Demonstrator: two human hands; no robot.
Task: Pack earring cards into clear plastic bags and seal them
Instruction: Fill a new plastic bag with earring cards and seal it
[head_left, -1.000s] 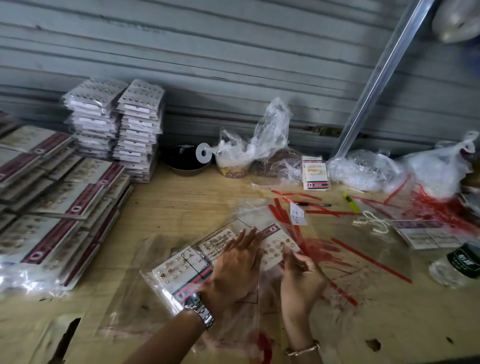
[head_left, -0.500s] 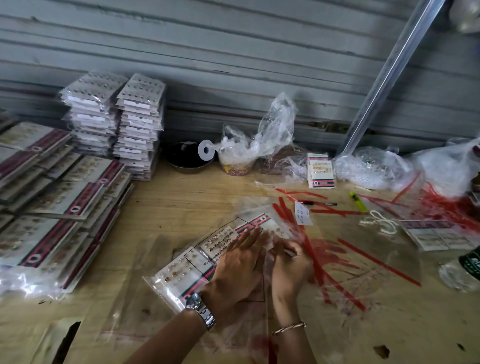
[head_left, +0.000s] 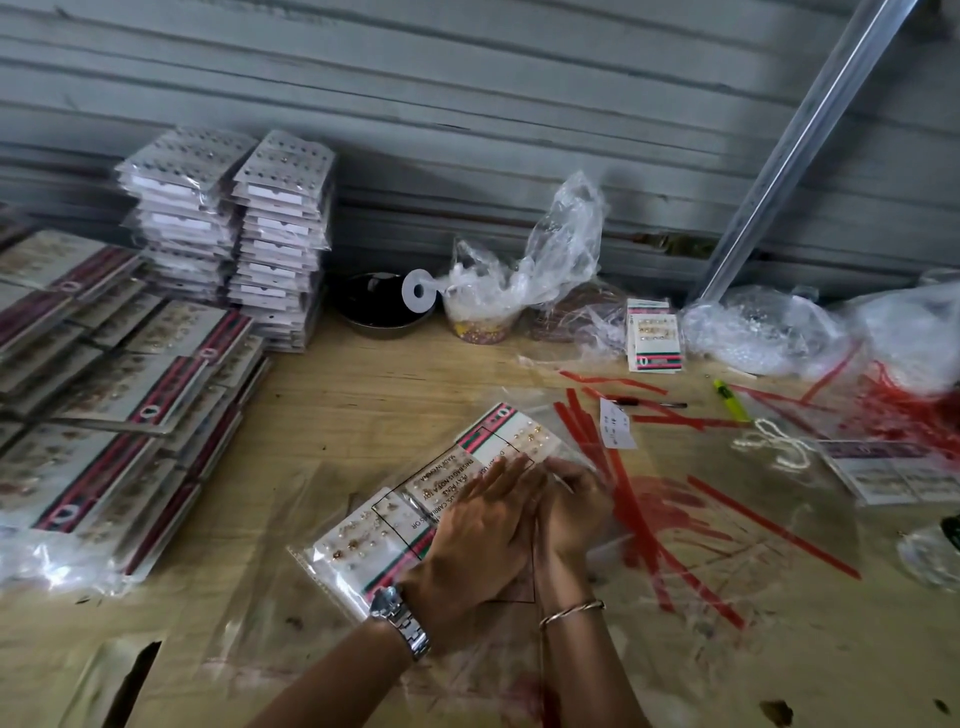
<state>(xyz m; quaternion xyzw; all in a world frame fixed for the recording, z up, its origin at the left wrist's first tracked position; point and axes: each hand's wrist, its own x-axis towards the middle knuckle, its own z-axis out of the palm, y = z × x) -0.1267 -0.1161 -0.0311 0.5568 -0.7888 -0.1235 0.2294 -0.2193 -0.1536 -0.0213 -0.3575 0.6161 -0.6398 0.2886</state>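
**Work item.** One clear plastic bag (head_left: 431, 499) lies flat on the wooden table (head_left: 363, 405), just below the centre of the view. Its long axis runs from 7 o'clock to 1 o'clock. Earring cards (head_left: 353, 545) sit inside it, white with a red-and-green striped edge.

**Printed text.** The bag carries a warning, seen rotated: "THIS BAG IS NOT A TOY", "MADE IN CHINA" and part of "CARRIAGES OR" (the remainder is covered by the hands).

**Left hand** (head_left: 478, 545). Released, fingers straight, palm pressing down on the bag. A metal wristwatch (head_left: 400, 621) is on the wrist.

**Right hand** (head_left: 571, 514). It touches the left hand at that hand's 3 o'clock side, fingers bent over the bag's edge. Whether it grasps or only presses cannot be told.

**Surroundings.**
- Packed bags (head_left: 130, 395) are piled at 9 o'clock.
- Two stacks of white cards (head_left: 280, 234) stand at 11 o'clock.
- A small card stack (head_left: 653, 338) stands at 1 o'clock.
- Red strips (head_left: 649, 519) lie scattered at 3 o'clock of the hands.
- A paper slip (head_left: 615, 423) bears handwriting, unreadable
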